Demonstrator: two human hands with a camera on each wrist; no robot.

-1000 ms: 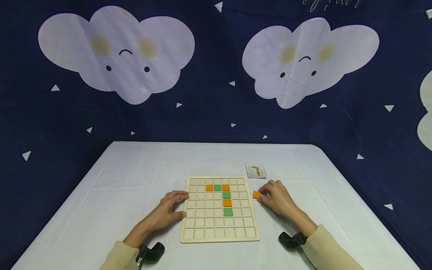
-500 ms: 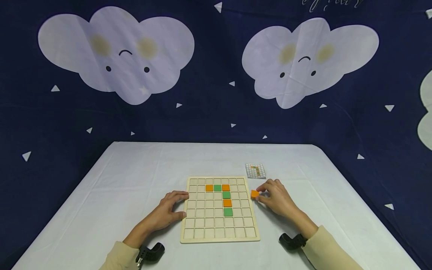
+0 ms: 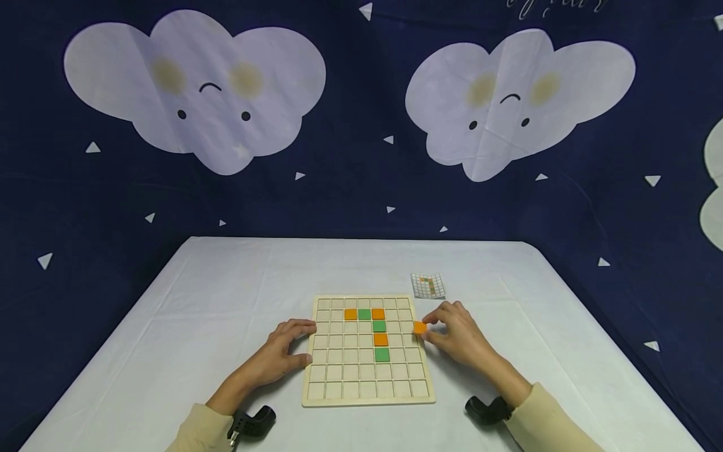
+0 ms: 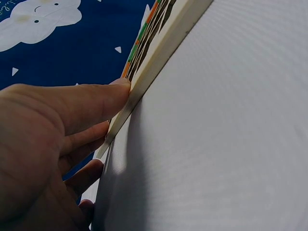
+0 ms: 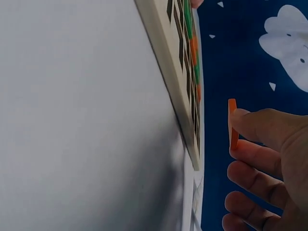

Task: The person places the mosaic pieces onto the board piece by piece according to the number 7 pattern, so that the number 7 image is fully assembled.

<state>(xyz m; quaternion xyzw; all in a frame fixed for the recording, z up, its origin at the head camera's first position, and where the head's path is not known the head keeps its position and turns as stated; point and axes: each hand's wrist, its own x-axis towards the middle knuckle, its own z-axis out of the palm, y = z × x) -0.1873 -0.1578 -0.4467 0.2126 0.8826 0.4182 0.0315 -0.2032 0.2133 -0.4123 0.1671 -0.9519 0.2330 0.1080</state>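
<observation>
A pale wooden grid board [image 3: 342, 373] lies on the white-covered table, with three orange and three green square tiles [image 3: 381, 355] set in a hooked line in its cells. My left hand [image 3: 278, 351] rests against the board's left edge, thumb and fingertips touching the rim, as the left wrist view also shows. Between thumb and index finger, my right hand [image 3: 460, 334] pinches an orange square tile [image 3: 420, 328] that overlaps the board's right rim in the head view. In the right wrist view the tile [image 5: 233, 126] is raised and seen edge-on, the other fingers loosely bent.
Behind the board's far right corner lies a small card [image 3: 427, 285] printed with a grid and a similar coloured pattern. A black wrist camera [image 3: 487, 405] sits on each wrist. A dark blue cloth [image 3: 361, 207] with clouds hangs behind the table.
My right hand has carried the orange tile leftward, from beside the board to over its right rim. The left hand, board and placed tiles have stayed still.
</observation>
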